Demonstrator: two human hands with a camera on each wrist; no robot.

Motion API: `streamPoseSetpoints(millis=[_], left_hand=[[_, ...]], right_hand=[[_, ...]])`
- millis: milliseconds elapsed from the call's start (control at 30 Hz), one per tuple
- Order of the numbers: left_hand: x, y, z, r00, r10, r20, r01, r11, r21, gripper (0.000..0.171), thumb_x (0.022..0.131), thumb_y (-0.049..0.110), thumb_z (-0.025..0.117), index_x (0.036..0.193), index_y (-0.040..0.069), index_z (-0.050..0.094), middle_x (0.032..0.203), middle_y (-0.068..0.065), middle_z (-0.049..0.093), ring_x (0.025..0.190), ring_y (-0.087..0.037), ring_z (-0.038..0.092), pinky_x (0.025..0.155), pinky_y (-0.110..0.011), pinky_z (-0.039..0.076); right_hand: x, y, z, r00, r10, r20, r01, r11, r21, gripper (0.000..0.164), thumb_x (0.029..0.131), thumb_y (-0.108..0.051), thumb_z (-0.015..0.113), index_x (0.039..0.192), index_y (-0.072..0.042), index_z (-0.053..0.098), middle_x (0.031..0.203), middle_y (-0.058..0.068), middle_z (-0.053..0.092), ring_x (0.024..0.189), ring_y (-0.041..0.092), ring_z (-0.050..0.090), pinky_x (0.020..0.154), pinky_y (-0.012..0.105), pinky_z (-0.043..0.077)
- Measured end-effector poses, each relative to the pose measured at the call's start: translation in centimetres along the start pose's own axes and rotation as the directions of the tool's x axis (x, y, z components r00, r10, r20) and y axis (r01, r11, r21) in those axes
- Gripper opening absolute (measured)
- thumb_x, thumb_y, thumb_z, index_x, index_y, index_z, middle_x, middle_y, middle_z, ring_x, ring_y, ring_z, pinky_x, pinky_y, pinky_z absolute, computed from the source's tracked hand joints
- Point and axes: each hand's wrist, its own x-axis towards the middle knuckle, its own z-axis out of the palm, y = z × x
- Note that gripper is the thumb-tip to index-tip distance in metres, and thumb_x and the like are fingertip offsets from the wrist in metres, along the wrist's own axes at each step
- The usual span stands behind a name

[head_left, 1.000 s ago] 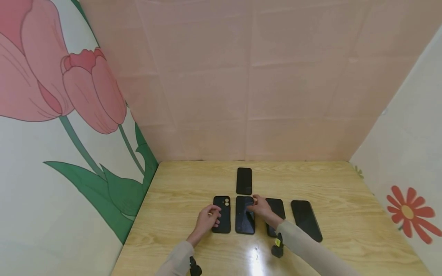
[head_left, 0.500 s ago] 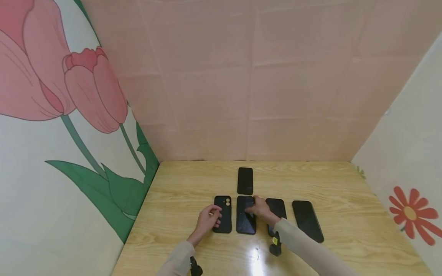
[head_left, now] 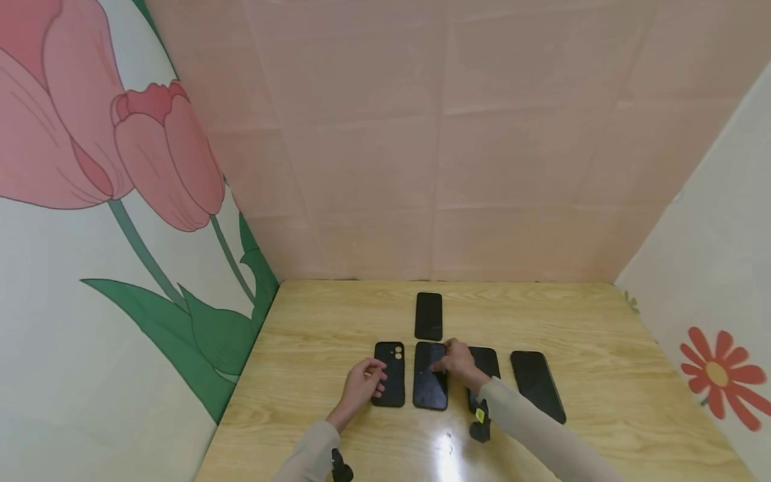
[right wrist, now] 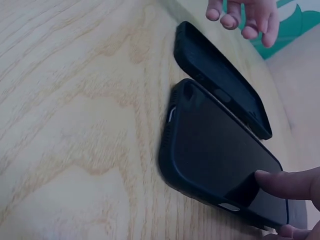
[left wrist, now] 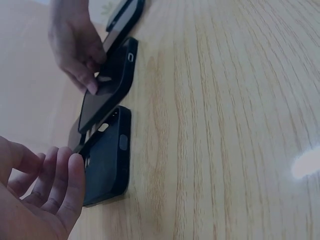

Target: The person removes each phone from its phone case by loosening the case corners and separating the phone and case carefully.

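Observation:
A dark phone in a black case (head_left: 430, 389) lies screen up on the table. My right hand (head_left: 459, 363) pinches it near its upper right corner; in the right wrist view the thumb (right wrist: 282, 183) lies on the screen (right wrist: 215, 142) with a fingertip at the case's edge. To its left is an empty black phone case (head_left: 394, 388), hollow side up, with camera holes at the top. My left hand (head_left: 361, 381) hovers over that case's left side, fingers loosely curled and holding nothing, as the left wrist view shows of the hand (left wrist: 42, 192) beside the case (left wrist: 106, 175).
Behind the middle phone lies another dark phone (head_left: 429, 316). Two more black phones stand to the right, one (head_left: 485, 361) partly behind my right wrist, the other (head_left: 538, 387) slightly slanted. Walls border the wooden table (head_left: 325, 314) at the back and sides.
My right hand's fingers have shifted slightly at the phone's upper right corner, with the thumb still on the screen. My left hand stays in place. The view has drifted slightly.

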Motion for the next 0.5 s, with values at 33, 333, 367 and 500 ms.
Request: streamPoseSetpoints(millis=[33, 333, 367, 500], left_hand=[[0.1, -0.3, 0.0, 1.000, -0.001, -0.001, 0.001, 1.000, 0.002, 0.018, 0.101, 0.000, 0.051, 0.111, -0.011, 0.061, 0.090, -0.025, 0.066, 0.069, -0.038, 0.066, 0.058, -0.044, 0.058], [0.2, -1.0, 0.0, 0.996, 0.092, 0.015, -0.092, 0.996, -0.021, 0.020, 0.101, 0.003, 0.050, 0.110, -0.013, 0.059, 0.084, -0.013, 0.067, 0.064, -0.021, 0.066, 0.053, -0.029, 0.056], [0.2, -0.9, 0.0, 0.997, 0.077, 0.016, -0.077, 0.997, -0.019, 0.020, 0.101, 0.003, 0.050, 0.110, -0.012, 0.059, 0.085, -0.013, 0.067, 0.064, -0.021, 0.066, 0.054, -0.029, 0.056], [0.4, -0.8, 0.2, 1.000, -0.015, 0.014, 0.015, 1.000, -0.004, 0.021, 0.101, 0.003, 0.050, 0.113, -0.010, 0.061, 0.087, -0.014, 0.067, 0.068, -0.024, 0.066, 0.056, -0.030, 0.057]], right_hand=[[-0.1, 0.0, -0.1, 1.000, 0.004, -0.001, -0.004, 1.000, 0.011, 0.070, 0.060, -0.004, 0.092, 0.117, 0.010, 0.055, 0.099, 0.020, 0.062, 0.085, 0.029, 0.059, 0.075, 0.044, 0.051], [-0.9, -0.3, -0.8, 1.000, -0.012, -0.003, 0.013, 0.986, 0.166, 0.063, 0.064, 0.005, 0.086, 0.118, 0.006, 0.053, 0.101, 0.022, 0.061, 0.083, 0.030, 0.058, 0.069, 0.040, 0.049], [-1.0, -0.2, -0.9, 1.000, -0.017, -0.003, 0.018, 0.983, 0.183, 0.062, 0.065, 0.006, 0.085, 0.118, 0.006, 0.052, 0.100, 0.023, 0.061, 0.082, 0.029, 0.058, 0.069, 0.040, 0.049], [-1.3, 0.1, -0.9, 1.000, -0.020, 0.013, 0.016, 0.966, 0.259, 0.055, 0.074, 0.006, 0.080, 0.120, 0.004, 0.050, 0.093, 0.019, 0.061, 0.077, 0.026, 0.057, 0.066, 0.036, 0.046]])
